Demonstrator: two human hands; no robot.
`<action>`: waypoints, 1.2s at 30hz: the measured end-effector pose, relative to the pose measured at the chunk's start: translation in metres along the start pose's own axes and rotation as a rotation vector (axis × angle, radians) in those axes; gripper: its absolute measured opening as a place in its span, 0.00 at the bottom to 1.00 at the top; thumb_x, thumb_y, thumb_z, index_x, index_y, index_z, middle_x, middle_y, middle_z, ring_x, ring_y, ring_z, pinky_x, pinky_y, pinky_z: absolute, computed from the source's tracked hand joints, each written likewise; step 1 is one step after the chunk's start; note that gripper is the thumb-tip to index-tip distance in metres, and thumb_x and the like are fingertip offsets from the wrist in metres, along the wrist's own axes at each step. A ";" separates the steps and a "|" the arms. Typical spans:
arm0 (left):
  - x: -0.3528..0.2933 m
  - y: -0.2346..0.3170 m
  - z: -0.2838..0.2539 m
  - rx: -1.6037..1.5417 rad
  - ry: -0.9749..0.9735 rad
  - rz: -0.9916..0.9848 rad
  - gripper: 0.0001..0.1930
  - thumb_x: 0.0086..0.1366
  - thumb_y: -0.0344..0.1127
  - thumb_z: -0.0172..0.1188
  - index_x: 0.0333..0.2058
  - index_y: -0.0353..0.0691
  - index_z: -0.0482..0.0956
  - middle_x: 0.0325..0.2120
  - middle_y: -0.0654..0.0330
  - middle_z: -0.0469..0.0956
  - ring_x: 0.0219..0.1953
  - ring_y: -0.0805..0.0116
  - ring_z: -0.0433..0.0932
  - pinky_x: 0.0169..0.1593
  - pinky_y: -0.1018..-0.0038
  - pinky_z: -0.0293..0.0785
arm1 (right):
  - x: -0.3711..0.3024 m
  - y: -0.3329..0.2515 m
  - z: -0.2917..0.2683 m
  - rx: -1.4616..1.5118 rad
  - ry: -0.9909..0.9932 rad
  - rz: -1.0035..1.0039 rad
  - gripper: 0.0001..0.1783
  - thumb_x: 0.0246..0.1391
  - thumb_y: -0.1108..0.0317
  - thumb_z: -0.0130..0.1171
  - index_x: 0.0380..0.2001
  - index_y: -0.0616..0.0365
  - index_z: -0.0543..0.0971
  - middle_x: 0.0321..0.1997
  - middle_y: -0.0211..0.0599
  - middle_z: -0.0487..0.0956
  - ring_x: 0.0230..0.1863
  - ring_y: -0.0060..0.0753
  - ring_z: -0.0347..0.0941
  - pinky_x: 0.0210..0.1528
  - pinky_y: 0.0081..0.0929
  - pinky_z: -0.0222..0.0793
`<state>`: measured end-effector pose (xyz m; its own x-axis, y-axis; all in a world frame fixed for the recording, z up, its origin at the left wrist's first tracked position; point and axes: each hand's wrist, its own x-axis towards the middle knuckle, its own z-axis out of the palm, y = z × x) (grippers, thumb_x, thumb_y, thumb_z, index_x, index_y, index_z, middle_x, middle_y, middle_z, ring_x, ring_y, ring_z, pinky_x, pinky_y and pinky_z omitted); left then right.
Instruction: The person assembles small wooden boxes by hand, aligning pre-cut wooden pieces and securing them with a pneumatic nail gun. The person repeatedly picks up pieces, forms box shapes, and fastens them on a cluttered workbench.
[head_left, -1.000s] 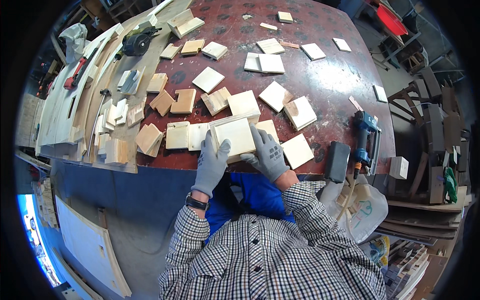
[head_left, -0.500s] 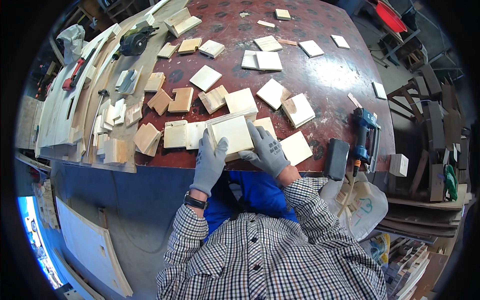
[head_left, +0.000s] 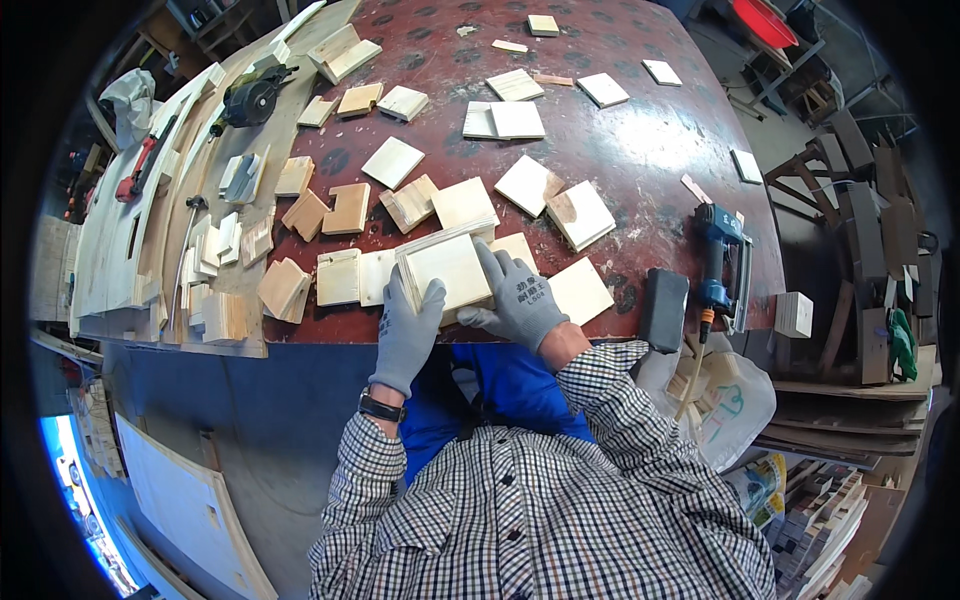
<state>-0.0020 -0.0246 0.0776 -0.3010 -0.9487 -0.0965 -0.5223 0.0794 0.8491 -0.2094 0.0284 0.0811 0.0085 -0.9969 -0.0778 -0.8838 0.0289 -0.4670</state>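
Between my two grey-gloved hands is a small stack of square plywood blocks (head_left: 447, 273), held at the near edge of the dark red table. My left hand (head_left: 408, 328) grips its left side, thumb on the near corner. On its right side, my right hand (head_left: 518, 303) has its fingers along the edge and its thumb at the near corner. Just beyond lies a pale wood square (head_left: 464, 204). To the left are a light wood block (head_left: 339, 278) and another square partly behind my left hand. A pale square (head_left: 581, 291) lies right of my right hand.
A blue nail gun (head_left: 716, 262) with a hose and a dark grey block (head_left: 664, 310) sit at the table's right front. Wood squares are scattered across the red table (head_left: 640, 215). Boards, a circular saw (head_left: 253, 97) and a red tool (head_left: 141, 169) lie at left.
My head view has shifted slightly, so the table's contents sit a little further left. Both hands keep their grip on the plywood stack, which looks slightly tilted.
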 end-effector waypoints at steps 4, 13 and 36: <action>0.003 -0.004 0.002 -0.026 -0.003 -0.008 0.40 0.78 0.52 0.56 0.73 0.27 0.55 0.65 0.32 0.67 0.65 0.39 0.71 0.68 0.53 0.69 | -0.001 -0.005 -0.006 0.002 -0.008 -0.004 0.70 0.49 0.27 0.70 0.79 0.62 0.52 0.63 0.57 0.74 0.59 0.59 0.76 0.61 0.52 0.77; -0.011 -0.025 -0.004 -0.168 -0.116 0.034 0.44 0.71 0.47 0.65 0.75 0.32 0.52 0.67 0.36 0.64 0.67 0.38 0.68 0.69 0.54 0.69 | -0.004 -0.005 0.004 0.024 0.051 -0.038 0.67 0.52 0.29 0.70 0.78 0.66 0.54 0.60 0.59 0.75 0.57 0.59 0.76 0.60 0.51 0.76; -0.024 -0.026 -0.002 0.187 -0.044 0.288 0.56 0.57 0.41 0.74 0.75 0.27 0.47 0.70 0.32 0.58 0.70 0.33 0.65 0.72 0.52 0.67 | 0.003 0.001 0.026 -0.020 0.062 -0.023 0.61 0.49 0.48 0.77 0.75 0.68 0.56 0.65 0.57 0.71 0.57 0.59 0.75 0.59 0.50 0.75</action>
<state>0.0206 -0.0051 0.0588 -0.4893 -0.8654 0.1079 -0.5468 0.4008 0.7351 -0.1985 0.0275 0.0575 0.0006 -0.9999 -0.0122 -0.8929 0.0050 -0.4503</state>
